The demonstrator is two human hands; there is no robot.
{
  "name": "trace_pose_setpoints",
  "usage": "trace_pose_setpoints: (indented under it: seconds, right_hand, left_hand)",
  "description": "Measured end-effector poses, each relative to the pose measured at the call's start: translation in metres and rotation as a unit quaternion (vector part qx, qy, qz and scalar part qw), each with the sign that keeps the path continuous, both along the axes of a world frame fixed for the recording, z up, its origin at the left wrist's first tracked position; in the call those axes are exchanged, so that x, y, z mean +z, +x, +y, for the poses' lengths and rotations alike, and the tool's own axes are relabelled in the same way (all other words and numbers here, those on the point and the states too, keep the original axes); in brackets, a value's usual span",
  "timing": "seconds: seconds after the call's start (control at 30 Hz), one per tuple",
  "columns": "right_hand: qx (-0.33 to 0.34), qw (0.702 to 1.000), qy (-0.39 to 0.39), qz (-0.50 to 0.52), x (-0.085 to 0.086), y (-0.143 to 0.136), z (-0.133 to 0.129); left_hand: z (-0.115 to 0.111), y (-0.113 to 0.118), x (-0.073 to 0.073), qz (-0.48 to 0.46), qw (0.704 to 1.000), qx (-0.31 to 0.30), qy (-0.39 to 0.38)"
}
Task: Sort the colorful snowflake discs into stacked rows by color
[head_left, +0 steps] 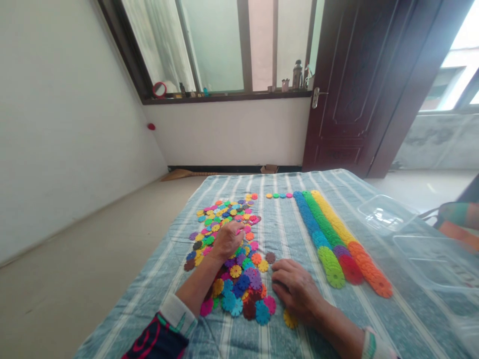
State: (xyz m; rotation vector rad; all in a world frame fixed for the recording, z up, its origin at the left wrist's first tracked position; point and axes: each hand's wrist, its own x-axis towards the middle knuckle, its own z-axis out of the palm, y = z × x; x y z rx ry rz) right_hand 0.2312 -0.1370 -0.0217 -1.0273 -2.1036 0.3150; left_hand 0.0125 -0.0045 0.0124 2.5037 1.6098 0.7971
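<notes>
A loose pile of colourful plastic snowflake discs (pixel 228 249) lies spread on a blue striped cloth (pixel 284 234). My left hand (pixel 227 239) rests on the pile with fingers curled around a pink disc near its middle. My right hand (pixel 295 289) lies palm down at the pile's right edge, fingers bent, beside a brown disc (pixel 270 257) and over a yellow one (pixel 290 319). To the right run three long rows of overlapped discs (pixel 329 234): blue, green and yellow, ending in green, purple-red and orange. A short line of single discs (pixel 279 195) lies at the far end.
Clear plastic containers (pixel 419 239) stand at the cloth's right side. Beyond are a dark wooden door (pixel 359 85), a window sill with small items (pixel 232 94), a white wall on the left and bare floor (pixel 75 269). A broom (pixel 183 174) lies by the far wall.
</notes>
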Motion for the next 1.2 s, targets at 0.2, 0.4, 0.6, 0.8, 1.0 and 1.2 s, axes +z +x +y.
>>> trace_pose_setpoints:
  seconds: [0.2, 0.4, 0.6, 0.8, 1.0, 1.2]
  right_hand:
    - [-0.009, 1.0, 0.002, 0.01, -0.003, -0.001, 0.002]
    - [-0.013, 1.0, 0.004, 0.003, -0.004, -0.002, 0.004]
    - [-0.014, 1.0, 0.003, 0.006, -0.009, -0.003, 0.005]
    - [-0.012, 1.0, 0.001, 0.007, -0.008, -0.002, 0.005]
    - [-0.01, 1.0, -0.003, 0.004, -0.007, -0.002, 0.005]
    - [-0.01, 1.0, 0.003, 0.0, -0.006, -0.002, 0.006]
  left_hand:
    - [0.014, 0.021, 0.015, 0.129, 0.989, 0.043, -0.065]
    - [0.03, 0.021, 0.016, 0.129, 0.983, 0.055, -0.117]
    - [0.036, 0.013, 0.013, 0.094, 0.983, 0.068, -0.144]
    - [0.029, 0.013, 0.014, 0.051, 0.984, 0.066, -0.156]
    - [0.025, 0.014, 0.015, 0.006, 0.987, 0.042, -0.152]
    - [0.019, 0.011, 0.019, -0.026, 0.988, 0.013, -0.149]
